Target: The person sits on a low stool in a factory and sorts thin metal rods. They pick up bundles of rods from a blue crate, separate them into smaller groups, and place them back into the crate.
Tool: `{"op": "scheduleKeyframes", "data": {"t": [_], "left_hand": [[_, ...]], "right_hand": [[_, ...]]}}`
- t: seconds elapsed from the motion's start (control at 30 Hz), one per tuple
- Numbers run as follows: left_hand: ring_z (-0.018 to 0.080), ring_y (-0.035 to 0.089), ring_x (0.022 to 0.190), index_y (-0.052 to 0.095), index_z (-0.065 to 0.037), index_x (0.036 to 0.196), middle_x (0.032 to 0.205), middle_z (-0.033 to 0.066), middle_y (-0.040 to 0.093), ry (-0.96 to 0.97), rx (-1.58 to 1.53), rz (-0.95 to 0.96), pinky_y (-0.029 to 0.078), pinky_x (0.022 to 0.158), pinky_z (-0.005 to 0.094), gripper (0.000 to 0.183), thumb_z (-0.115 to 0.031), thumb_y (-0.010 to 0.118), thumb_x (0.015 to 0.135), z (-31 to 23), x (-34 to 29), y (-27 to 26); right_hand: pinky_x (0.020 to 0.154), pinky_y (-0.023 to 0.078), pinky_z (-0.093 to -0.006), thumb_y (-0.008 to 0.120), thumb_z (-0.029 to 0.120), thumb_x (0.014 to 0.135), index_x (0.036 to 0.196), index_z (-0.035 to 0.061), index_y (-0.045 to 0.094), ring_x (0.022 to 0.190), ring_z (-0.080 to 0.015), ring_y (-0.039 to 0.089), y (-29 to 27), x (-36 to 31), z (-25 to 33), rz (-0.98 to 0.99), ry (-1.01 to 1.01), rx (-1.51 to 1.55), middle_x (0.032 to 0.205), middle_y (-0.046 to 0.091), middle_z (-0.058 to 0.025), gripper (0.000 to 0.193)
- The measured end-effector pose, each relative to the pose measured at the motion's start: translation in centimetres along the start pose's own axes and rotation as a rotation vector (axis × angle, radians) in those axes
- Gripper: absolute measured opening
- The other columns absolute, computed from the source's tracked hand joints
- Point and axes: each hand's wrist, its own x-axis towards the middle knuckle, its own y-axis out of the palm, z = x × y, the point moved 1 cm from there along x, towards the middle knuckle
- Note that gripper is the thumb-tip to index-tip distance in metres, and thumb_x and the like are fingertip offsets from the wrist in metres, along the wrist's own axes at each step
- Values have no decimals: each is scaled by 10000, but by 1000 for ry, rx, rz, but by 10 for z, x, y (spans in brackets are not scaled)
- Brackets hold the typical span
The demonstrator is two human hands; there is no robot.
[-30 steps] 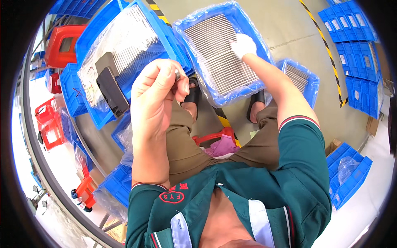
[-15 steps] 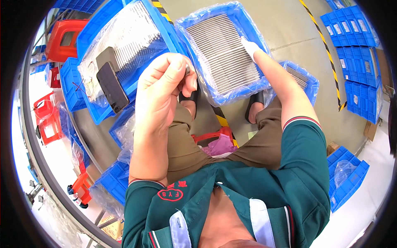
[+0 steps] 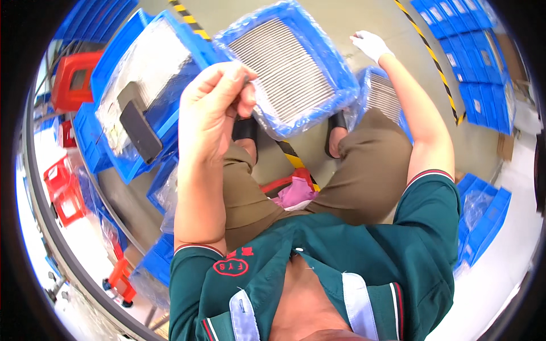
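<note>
L hand (image 3: 213, 111) raised, fingers pinched on sth tiny, can't tell what. Gloved R hand (image 3: 371, 44) hangs loose, far right of centre blue bin (image 3: 341, 79), plastic-lined, w/ grey ribbed parts.

- My left hand (image 3: 213, 113) was raised, fingers pinched together beside the plastic-lined blue bin (image 3: 290, 65) of thin grey strips.
- My gloved right hand (image 3: 369, 44) reached out beyond a smaller bin (image 3: 382, 96).
</note>
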Motion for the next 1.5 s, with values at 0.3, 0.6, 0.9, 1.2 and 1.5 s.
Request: {"op": "scheduleKeyframes", "data": {"t": [0.3,0.6,0.9,1.2,1.5], "left_hand": [[83,396,534,583,6,983,616,9,488,-59,52,86,324,536,231,235,-208,487,965,24,8,20],[86,435,540,595,7,978,634,17,513,-150,140,107,357,541,229,219,-198,523,947,51,19,50],[95,429,529,576,-4,986,614,23,507,-209,229,40,348,536,240,214,-203,501,957,67,31,57],[100,461,530,598,14,956,617,39,529,-212,243,-33,373,547,232,213,-186,528,942,69,37,55],[103,452,526,592,11,968,622,54,538,-260,274,-57,376,563,245,216,-193,531,940,75,37,51]], "right_hand": [[965,413,-397,517,395,815,1142,83,591,1132,-355,526,63,-195,-204,-59,588,-33,1190,572,-193,457],[914,453,-420,476,281,831,1095,100,611,1087,-351,561,112,-265,-221,50,835,-5,1182,582,-173,347],[834,479,-418,508,111,782,1019,73,582,1045,-286,551,114,-179,-216,-166,428,-348,1087,581,-127,251],[845,449,-395,507,120,818,1129,81,542,1114,-233,497,94,-102,-232,-225,265,-522,1145,525,-85,316],[852,480,-404,559,88,776,1062,80,587,1039,-259,571,87,-80,-227,2,338,-489,1071,596,-110,287]]}}
